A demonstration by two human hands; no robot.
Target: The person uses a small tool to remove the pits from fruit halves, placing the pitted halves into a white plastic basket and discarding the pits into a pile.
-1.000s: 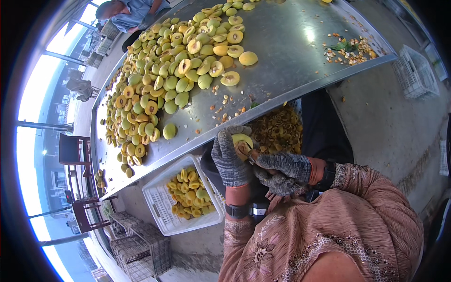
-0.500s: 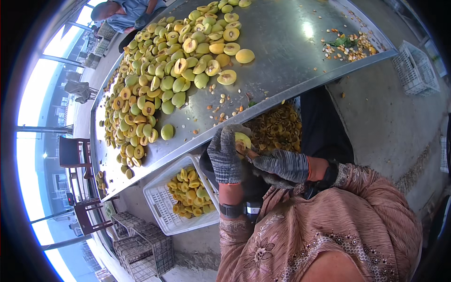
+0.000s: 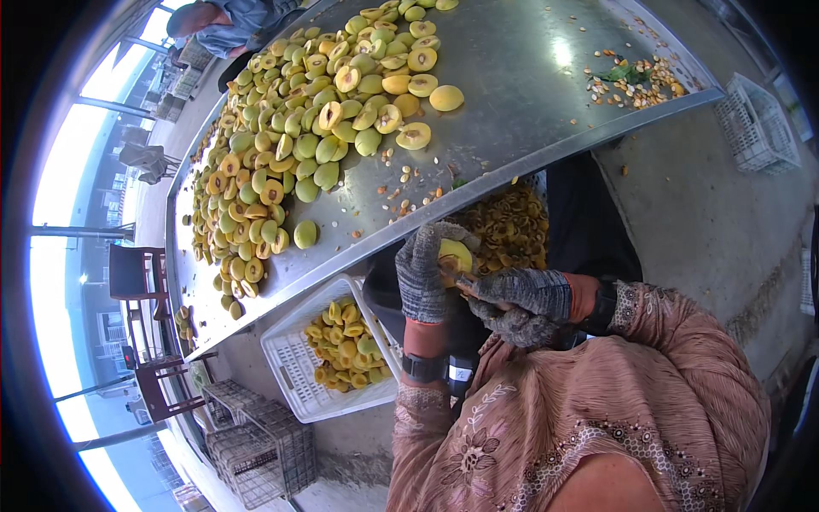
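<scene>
My left hand [image 3: 421,271], in a grey knitted glove, grips a halved green-yellow stone fruit [image 3: 455,253] above my lap, cut side partly showing. Close against the fruit is my right hand [image 3: 522,299], gloved alike, its fingers curled round a thin brown tool [image 3: 467,285]. The glove covers most of that tool, so its exact kind is not visible. Just beyond both hands, below the table edge, a container's heap of yellow-brown fruit halves [image 3: 512,229] shows. A big pile of cut stone fruit [image 3: 290,145] spreads over the metal table [image 3: 503,94].
A white plastic crate [image 3: 294,375] with fruit halves stands to my left. Kernels and a green leaf [image 3: 627,75] lie at the table's right corner, near another white crate [image 3: 755,128]. Grey crates [image 3: 252,444] and a chair [image 3: 136,273] are at left. A person [image 3: 226,26] sits across.
My right hand has shifted slightly right and its lower fingers show more. The fruit half in my left hand has turned a little. The whole view has shifted slightly.
</scene>
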